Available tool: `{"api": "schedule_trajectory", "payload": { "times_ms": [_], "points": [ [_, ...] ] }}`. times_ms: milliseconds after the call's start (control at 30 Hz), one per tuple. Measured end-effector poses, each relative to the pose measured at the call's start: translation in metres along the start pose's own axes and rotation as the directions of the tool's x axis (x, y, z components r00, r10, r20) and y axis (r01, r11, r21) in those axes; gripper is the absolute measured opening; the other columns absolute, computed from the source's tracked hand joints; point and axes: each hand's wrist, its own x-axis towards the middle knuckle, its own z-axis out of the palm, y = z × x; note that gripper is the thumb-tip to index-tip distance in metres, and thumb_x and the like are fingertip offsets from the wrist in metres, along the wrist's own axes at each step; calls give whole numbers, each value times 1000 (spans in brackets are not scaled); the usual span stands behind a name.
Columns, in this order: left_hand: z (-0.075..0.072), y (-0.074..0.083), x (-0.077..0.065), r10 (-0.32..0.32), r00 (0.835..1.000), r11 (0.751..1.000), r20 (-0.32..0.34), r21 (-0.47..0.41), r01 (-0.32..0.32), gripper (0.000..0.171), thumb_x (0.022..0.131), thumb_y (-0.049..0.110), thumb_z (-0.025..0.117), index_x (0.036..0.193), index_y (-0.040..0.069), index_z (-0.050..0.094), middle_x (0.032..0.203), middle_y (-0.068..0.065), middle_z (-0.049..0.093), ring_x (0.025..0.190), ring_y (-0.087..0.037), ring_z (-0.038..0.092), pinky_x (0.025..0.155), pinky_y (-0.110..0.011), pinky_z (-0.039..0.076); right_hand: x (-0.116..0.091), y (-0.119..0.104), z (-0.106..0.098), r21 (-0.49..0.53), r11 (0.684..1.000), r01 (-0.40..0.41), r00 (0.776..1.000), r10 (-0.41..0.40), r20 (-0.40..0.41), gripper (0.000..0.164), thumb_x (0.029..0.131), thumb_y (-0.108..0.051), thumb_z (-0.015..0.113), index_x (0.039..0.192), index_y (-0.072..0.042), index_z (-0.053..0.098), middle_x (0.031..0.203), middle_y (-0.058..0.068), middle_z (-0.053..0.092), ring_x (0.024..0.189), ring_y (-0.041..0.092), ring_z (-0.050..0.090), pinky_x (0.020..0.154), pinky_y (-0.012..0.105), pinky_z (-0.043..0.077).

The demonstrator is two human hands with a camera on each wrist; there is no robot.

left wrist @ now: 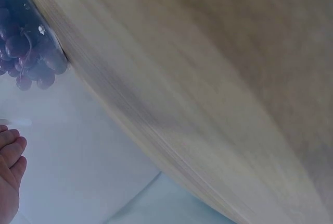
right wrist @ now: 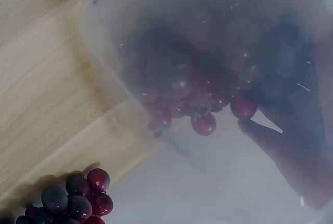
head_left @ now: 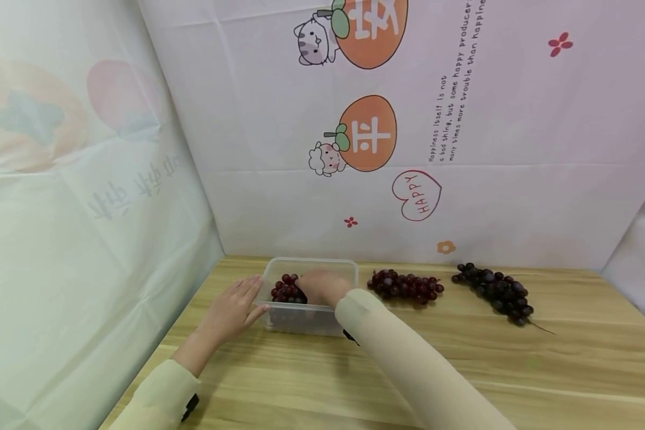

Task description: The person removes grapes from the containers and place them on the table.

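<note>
The left grip (head_left: 233, 306) is spread against the clear box (head_left: 309, 260); the right grip (head_left: 322, 285) is inside by red grapes (head_left: 286, 289), I cannot tell if pinching.

Your head view looked forward and down from well back, taking in the tabletop (head_left: 548, 370) and the plastic container (head_left: 301, 321). Your left wrist view sat low and tilted, close to the tabletop, catching the container only at its upper left. Your right wrist view faced the see-through container from just outside, very near, sharing with the head view that container and the red grape bunch (head_left: 405, 286) beside it
</note>
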Motion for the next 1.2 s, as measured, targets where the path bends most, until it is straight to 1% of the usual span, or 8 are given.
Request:
{"api": "schedule_trajectory", "payload": {
  "times_ms": [67, 167, 333, 500, 700, 833, 1067, 1200],
  "points": [
    [1, 0, 0, -5, 1000, 1000, 10, -2, 5, 65, 96, 40, 60, 135, -10, 49, 137, -25, 51, 126, -36, 50, 108, -48, 38, 1, -1, 3, -63, 998, 5, 1000, -6, -17, 6, 94, -15, 65, 101, -15, 65, 96, 2, 63, 90, 19, 62, 79, 33, 52],
    [1, -1, -1, -4, 1000, 1000, 14, -5, 4, 65, 98, 42, 57, 136, -10, 48, 137, -25, 51, 127, -36, 49, 109, -47, 37, 3, -2, 6, -142, 990, 10, 999, -15, -31, 15, 98, -14, 59, 112, -13, 64, 102, 4, 64, 94, 20, 62, 82, 33, 53],
    [2, -1, 1, 15, 1000, 1000, -13, -13, -15, 65, 99, 42, 55, 135, -12, 49, 136, -26, 51, 124, -38, 51, 106, -50, 39, 3, -4, 8, -187, 982, 8, 999, -16, -41, 19, 100, -15, 57, 117, -11, 62, 103, 4, 63, 94, 20, 63, 81, 33, 54],
    [1, 0, 1, 2, 1000, 1000, -2, -9, -2, 64, 97, 40, 58, 134, -12, 49, 135, -26, 51, 124, -38, 51, 107, -50, 39, 4, -3, 10, -158, 988, 3, 998, -13, -67, 16, 102, -9, 50, 112, -10, 61, 101, 5, 62, 91, 21, 63, 79, 34, 54],
    [-1, 0, 1, -13, 1000, 1000, 9, -16, 13, 64, 94, 37, 63, 134, -11, 49, 136, -26, 51, 126, -37, 50, 108, -49, 37, 9, 2, 15, -137, 990, 21, 997, -32, -74, 16, 103, -9, 48, 109, -11, 62, 97, 3, 62, 88, 19, 62, 76, 33, 54],
    [-1, 0, 2, -8, 1000, 1000, 6, -20, 8, 65, 95, 37, 62, 134, -12, 49, 136, -26, 51, 125, -37, 50, 109, -49, 36, 10, 4, 16, -98, 995, 32, 996, -39, -77, 16, 102, -9, 49, 108, -10, 63, 99, 3, 63, 91, 19, 63, 79, 32, 54],
    [1, -1, 1, -11, 1000, 1000, 15, -24, 12, 65, 95, 38, 61, 135, -11, 49, 137, -26, 51, 125, -38, 50, 109, -49, 35, 6, 8, 14, -52, 997, 50, 995, -54, -87, 23, 100, -10, 54, 121, -7, 62, 110, 5, 64, 102, 20, 63, 88, 32, 53],
    [1, -2, 1, -13, 1000, 1000, 5, -27, 13, 65, 96, 40, 60, 135, -11, 49, 136, -26, 51, 125, -38, 50, 110, -49, 35, 5, 11, 13, -37, 998, 60, 991, -64, -122, 18, 96, -14, 63, 112, -7, 64, 102, 5, 66, 97, 20, 63, 85, 33, 54]
  ]
}}
